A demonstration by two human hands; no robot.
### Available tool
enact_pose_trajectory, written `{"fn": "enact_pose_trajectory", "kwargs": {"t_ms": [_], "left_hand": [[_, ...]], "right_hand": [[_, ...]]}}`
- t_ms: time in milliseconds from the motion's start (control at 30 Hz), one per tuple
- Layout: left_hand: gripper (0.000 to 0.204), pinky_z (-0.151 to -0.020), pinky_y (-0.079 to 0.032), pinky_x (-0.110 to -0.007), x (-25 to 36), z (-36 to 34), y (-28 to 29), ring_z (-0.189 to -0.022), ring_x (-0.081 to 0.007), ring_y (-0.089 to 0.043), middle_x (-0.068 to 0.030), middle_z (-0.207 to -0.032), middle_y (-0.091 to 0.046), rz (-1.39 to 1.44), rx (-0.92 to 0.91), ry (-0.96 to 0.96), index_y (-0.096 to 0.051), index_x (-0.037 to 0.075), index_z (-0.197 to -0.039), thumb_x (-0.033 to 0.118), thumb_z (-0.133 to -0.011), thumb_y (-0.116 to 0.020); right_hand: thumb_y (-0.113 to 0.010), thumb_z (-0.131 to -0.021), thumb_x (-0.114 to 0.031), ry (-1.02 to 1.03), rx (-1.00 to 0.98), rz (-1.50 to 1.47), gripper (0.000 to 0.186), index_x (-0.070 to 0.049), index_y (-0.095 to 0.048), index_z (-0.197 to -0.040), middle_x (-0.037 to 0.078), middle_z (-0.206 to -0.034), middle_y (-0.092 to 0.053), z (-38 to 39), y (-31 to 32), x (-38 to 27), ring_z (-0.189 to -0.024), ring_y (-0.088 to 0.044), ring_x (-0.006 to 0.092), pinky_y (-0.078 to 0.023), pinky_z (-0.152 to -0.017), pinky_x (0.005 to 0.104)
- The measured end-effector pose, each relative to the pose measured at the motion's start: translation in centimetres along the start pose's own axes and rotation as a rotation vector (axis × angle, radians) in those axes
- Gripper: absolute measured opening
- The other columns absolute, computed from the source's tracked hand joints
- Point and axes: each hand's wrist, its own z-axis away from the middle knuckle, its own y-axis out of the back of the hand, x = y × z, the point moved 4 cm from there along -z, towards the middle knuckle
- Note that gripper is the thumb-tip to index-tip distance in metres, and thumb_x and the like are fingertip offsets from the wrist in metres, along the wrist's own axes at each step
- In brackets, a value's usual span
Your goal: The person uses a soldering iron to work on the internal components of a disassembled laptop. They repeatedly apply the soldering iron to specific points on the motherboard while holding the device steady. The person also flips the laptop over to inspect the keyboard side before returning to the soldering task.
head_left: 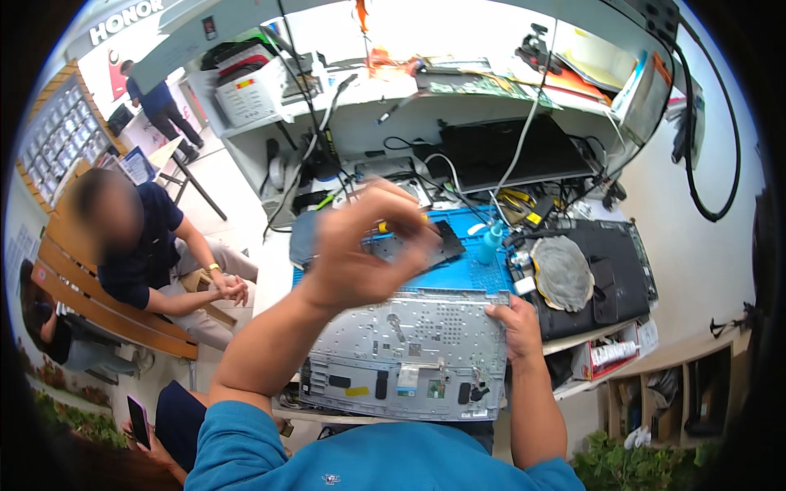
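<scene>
A flat silver-grey panel [426,340] lies slantwise in front of my chest, its far edge reaching the blue mat [458,280] on the tabletop [268,299] and its near edge close to my blue shirt [360,458]. It looks like the inside of a computer case: dull metal, sprinkled all over with small holes and studs, with a tidy patch of dots toward the upper right. Along the near part sit dark pads [381,385], a yellow strip [357,391], a pale ribbon [408,376] with some blue on it, and a little green board [436,389].

My right hand [521,330] has the panel by its far right corner, fingers closed on the edge, thumb on top (the other fingers are mostly hidden underneath). My left hand [360,250] is up in the air above the panel's far edge, blurred, with thumb and fingers curved toward each other around a partial gap. Something yellow [383,227] shows by those fingers, but I cannot tell whether they have hold of it.

Beyond that hand a thin black plate [447,242] lies on the mat, near a turquoise bottle [489,245]. Farther right, a round grey pad [563,274] rests on a black case [629,266].
</scene>
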Motion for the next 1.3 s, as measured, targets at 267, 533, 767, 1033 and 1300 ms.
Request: {"fn": "enact_pose_trajectory", "kwargs": {"t_ms": [267,533,767,1033,1300], "left_hand": [[0.035,-0.071,-0.059,-0.029,-11.9,-4.9,15.6,-0.077,-0.0142,-0.067,-0.0134,-0.103,-0.070,-0.207,0.475,0.551,-0.057,-0.007,-0.134,0.002,-0.100,-0.056],[0.039,-0.061,-0.067,-0.036,-22.0,-12.7,17.2,-0.077,-0.0302,-0.077,-0.0207,-0.105,-0.068,-0.208,0.305,0.825,-0.048,-0.009,-0.130,0.010,-0.101,-0.065],[0.032,-0.061,-0.065,-0.032,-22.3,-13.8,17.3,-0.072,-0.0232,-0.079,-0.0172,-0.095,-0.075,-0.506,0.417,0.754,-0.063,-0.003,-0.124,0.023,-0.105,-0.063],[0.025,-0.061,-0.060,-0.030,-21.6,-10.6,18.6,-0.070,-0.0166,-0.078,-0.0123,-0.083,-0.078,-0.864,0.439,0.341,-0.074,0.004,-0.108,0.026,-0.096,-0.073],[0.022,-0.069,-0.056,-0.035,-15.2,-6.8,17.0,-0.073,-0.0245,-0.073,-0.0154,-0.085,-0.076,-0.954,0.357,0.029,-0.078,0.006,-0.106,0.026,-0.099,-0.072]], "right_hand": [[-0.068,-0.087,-0.001,-0.024,-0.007,-0.076,0.021,0.003,-0.074,-0.106,0.010,-0.097,-0.076,-0.3,-0.5,0.2,-0.079,-0.071,0.0151,-0.056,-0.077,0.0297],[-0.069,-0.087,-0.003,-0.013,0.000,-0.040,0.019,0.003,-0.073,-0.105,0.009,-0.094,-0.076,-0.3,-0.1,0.2,-0.077,-0.069,0.0139,-0.055,-0.074,0.0281],[-0.070,-0.088,-0.002,-0.024,0.000,-0.110,0.016,0.003,-0.073,-0.104,0.008,-0.094,-0.076,-0.1,-0.5,0.0,-0.077,-0.069,0.0129,-0.055,-0.073,0.0279],[-0.069,-0.089,-0.002,-0.012,-0.028,-0.090,0.016,0.003,-0.071,-0.104,0.010,-0.096,-0.076,-0.5,-0.6,0.3,-0.078,-0.071,0.0150,-0.058,-0.074,0.0302],[-0.070,-0.089,-0.004,0.007,-0.021,-0.064,0.019,0.002,-0.074,-0.107,0.006,-0.094,-0.075,-0.6,0.1,0.5,-0.081,-0.069,0.0118,-0.054,-0.076,0.0275]]}}
